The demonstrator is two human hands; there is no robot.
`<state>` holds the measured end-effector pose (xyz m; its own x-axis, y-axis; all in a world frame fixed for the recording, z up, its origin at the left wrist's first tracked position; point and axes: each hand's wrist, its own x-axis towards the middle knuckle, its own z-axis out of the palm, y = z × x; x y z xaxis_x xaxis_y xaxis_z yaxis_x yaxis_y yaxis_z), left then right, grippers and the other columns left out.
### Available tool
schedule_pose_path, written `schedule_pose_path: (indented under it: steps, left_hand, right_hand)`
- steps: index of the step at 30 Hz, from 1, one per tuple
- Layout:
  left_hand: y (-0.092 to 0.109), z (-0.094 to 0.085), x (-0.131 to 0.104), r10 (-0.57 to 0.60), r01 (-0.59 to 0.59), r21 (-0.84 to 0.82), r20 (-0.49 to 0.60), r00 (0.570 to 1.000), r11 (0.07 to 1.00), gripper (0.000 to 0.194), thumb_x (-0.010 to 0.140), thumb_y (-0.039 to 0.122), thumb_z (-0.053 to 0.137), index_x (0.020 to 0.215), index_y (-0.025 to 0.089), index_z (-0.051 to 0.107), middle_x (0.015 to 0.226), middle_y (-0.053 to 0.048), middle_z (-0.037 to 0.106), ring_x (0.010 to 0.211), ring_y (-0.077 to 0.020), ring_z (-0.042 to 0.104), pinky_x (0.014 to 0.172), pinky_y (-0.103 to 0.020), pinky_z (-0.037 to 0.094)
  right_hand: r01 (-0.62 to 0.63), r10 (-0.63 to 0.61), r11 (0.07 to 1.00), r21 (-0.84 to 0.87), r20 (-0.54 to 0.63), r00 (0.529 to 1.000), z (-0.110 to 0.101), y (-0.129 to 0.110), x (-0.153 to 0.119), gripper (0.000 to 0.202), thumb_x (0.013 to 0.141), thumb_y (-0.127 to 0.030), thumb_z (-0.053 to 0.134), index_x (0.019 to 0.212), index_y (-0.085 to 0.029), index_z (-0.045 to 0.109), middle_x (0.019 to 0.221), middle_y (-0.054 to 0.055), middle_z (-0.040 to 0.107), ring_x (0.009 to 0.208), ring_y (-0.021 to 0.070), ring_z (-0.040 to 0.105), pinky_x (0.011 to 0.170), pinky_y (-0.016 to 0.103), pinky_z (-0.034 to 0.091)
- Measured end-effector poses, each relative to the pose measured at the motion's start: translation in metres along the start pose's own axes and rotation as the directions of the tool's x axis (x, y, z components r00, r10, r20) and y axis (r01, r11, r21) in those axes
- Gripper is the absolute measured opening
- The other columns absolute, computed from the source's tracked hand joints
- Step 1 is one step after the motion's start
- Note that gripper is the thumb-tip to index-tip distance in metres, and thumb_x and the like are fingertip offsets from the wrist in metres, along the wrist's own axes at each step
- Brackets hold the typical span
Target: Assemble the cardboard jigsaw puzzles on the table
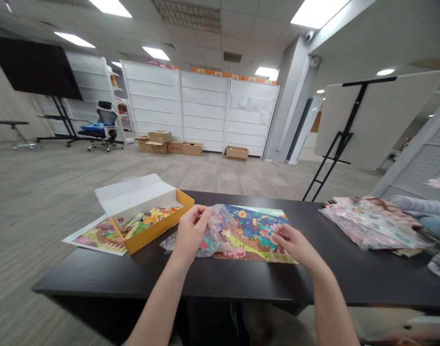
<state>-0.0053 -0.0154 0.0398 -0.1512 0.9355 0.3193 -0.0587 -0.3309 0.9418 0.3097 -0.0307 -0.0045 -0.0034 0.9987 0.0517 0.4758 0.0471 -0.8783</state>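
My left hand (194, 228) is closed on the edge of a crinkled clear plastic bag (221, 223). The bag stands up from the table and covers the left side of a colourful picture puzzle (256, 257). A pink piece shows at the bag's lower edge. Over the right part of the puzzle, my right hand (294, 242) is pinched, thumb against fingers; whatever is between them is too small to make out. To the left of my left hand stands an open yellow box (151, 237) with its white lid raised and several colourful pieces inside.
Under the box's left end lies a printed picture sheet (102, 240). Plastic-wrapped pink fabric packs (374, 223) rest at the right of the black table (241, 287). Beyond stand an easel board (371, 115), cardboard boxes (193, 148) and an office chair (105, 117).
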Motion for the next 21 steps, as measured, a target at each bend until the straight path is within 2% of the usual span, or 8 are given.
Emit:
schedule_pose_path:
  steps: [4,7,9,13,16,19,21]
  left_hand:
    - [-0.001,0.001,-0.001,0.001,-0.008,0.067,0.106,0.994,0.998,0.032,0.083,0.047,0.066,0.077,0.016,0.063,0.059,0.005,0.053,0.051,-0.0080,0.045,0.051,-0.020,0.036]
    - [-0.002,0.003,-0.003,-0.035,0.011,0.104,0.227,0.973,0.994,0.031,0.083,0.047,0.067,0.078,0.016,0.063,0.061,0.005,0.052,0.052,-0.0081,0.045,0.050,-0.020,0.034]
    - [-0.003,0.005,-0.004,-0.049,0.018,0.117,0.265,0.963,0.993,0.031,0.084,0.046,0.066,0.079,0.016,0.063,0.060,0.005,0.050,0.052,-0.0081,0.043,0.049,-0.020,0.032]
    - [-0.005,0.005,-0.004,-0.013,-0.011,0.109,0.219,0.976,0.994,0.030,0.085,0.045,0.065,0.081,0.016,0.063,0.064,0.004,0.054,0.055,-0.0088,0.046,0.052,-0.020,0.036]
    - [-0.004,0.002,-0.005,0.001,-0.017,0.084,0.186,0.983,0.996,0.029,0.085,0.045,0.066,0.080,0.016,0.063,0.065,0.003,0.055,0.055,-0.0090,0.048,0.052,-0.020,0.038]
    - [-0.003,-0.002,-0.006,-0.008,-0.002,0.064,0.155,0.988,0.998,0.031,0.086,0.047,0.065,0.080,0.017,0.061,0.059,0.005,0.051,0.049,-0.0083,0.044,0.048,-0.020,0.036]
    - [-0.002,-0.005,-0.007,0.002,-0.010,0.067,0.122,0.993,0.998,0.032,0.087,0.049,0.064,0.080,0.017,0.061,0.057,0.006,0.049,0.048,-0.0079,0.042,0.046,-0.019,0.034]
  right_hand:
    - [0.129,-0.125,0.986,0.102,-0.045,0.991,0.011,-0.032,-0.006,0.040,0.080,-0.059,0.068,0.086,-0.022,0.054,0.071,0.000,0.065,0.059,0.0143,0.059,0.055,0.026,0.045]
    - [0.213,-0.210,0.968,0.134,-0.035,0.977,0.040,-0.056,-0.006,0.033,0.084,-0.053,0.068,0.089,-0.022,0.058,0.075,0.002,0.067,0.065,0.0166,0.064,0.057,0.026,0.049]
    - [0.267,-0.266,0.959,0.098,-0.025,0.964,0.065,-0.067,-0.003,0.024,0.088,-0.046,0.064,0.089,-0.023,0.061,0.077,0.002,0.069,0.069,0.0177,0.067,0.060,0.027,0.051]
    - [0.299,-0.300,0.953,0.034,0.011,0.954,0.111,-0.079,0.005,0.011,0.089,-0.034,0.060,0.090,-0.023,0.064,0.074,0.001,0.069,0.064,0.0166,0.065,0.060,0.027,0.051]
    - [0.310,-0.312,0.949,0.047,0.029,0.950,0.136,-0.086,0.010,0.014,0.091,-0.028,0.053,0.086,-0.021,0.064,0.070,0.001,0.068,0.061,0.0164,0.062,0.058,0.027,0.050]
    - [0.404,-0.405,0.914,0.034,0.052,0.913,0.146,-0.093,0.014,0.021,0.094,-0.025,0.047,0.091,-0.019,0.066,0.077,0.003,0.070,0.070,0.0174,0.065,0.066,0.028,0.051]
    - [0.433,-0.434,0.901,0.022,0.080,0.897,0.142,-0.093,0.014,0.023,0.096,-0.026,0.047,0.103,-0.020,0.068,0.083,0.004,0.072,0.071,0.0172,0.066,0.068,0.028,0.051]
